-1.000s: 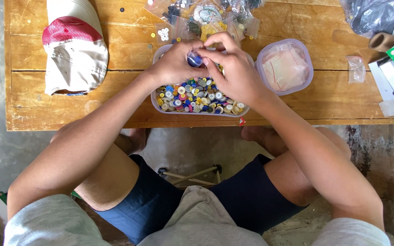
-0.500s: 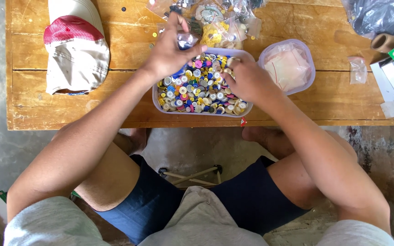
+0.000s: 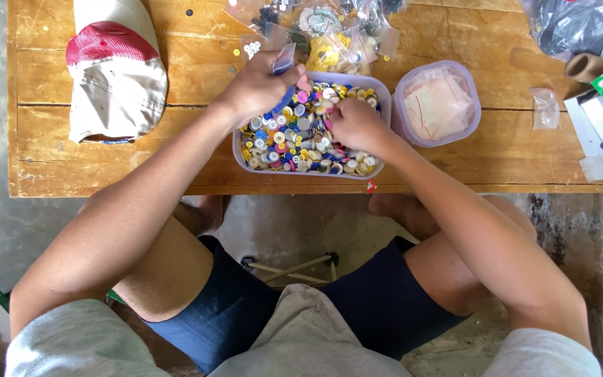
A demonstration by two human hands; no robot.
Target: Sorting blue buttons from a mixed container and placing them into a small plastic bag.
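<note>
Your left hand [image 3: 259,87] pinches a small clear bag [image 3: 284,59] over the button tub's [image 3: 246,164] far-left corner; your right hand [image 3: 354,122] digs among the buttons [image 3: 294,139], grip hidden. A tilted bag could spill buttons.

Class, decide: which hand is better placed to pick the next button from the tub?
Right hand: its fingers rest on the coloured buttons in the clear plastic tub. The left hand holds a small clear bag.
</note>
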